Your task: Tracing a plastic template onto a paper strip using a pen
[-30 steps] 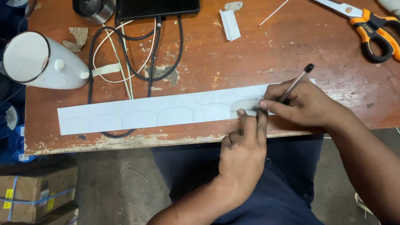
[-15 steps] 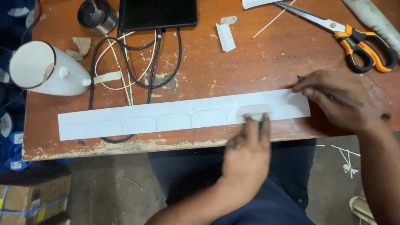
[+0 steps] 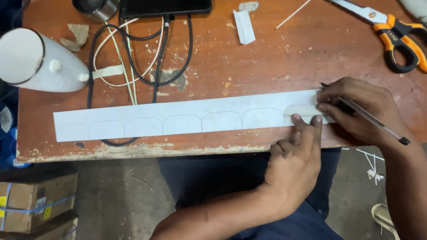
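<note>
The right hand is curled around a thin dark pen, pinched between thumb and fingers with its tip at the far right end of a long white paper strip — the pen's capped end slants out past the knuckles toward the bench edge. The left hand lies mostly flat with fingers extended and close together, its fingertips pressing down on a small rounded white template that sits on the strip just beside the pen tip; it grasps nothing. The strip lies lengthwise along the near edge of the worn reddish wooden bench and carries a row of pencilled arch outlines side by side. A white cone-shaped lamp shade lies on its side at the left, its open mouth showing no contents that I can make out. A round metal cup stands at the top left — its inside is too dark to tell. Black and white cables loop beneath a dark tablet. Orange-handled scissors rest at the top right, well apart from both hands. Taped cardboard boxes sit on the floor below.
</note>
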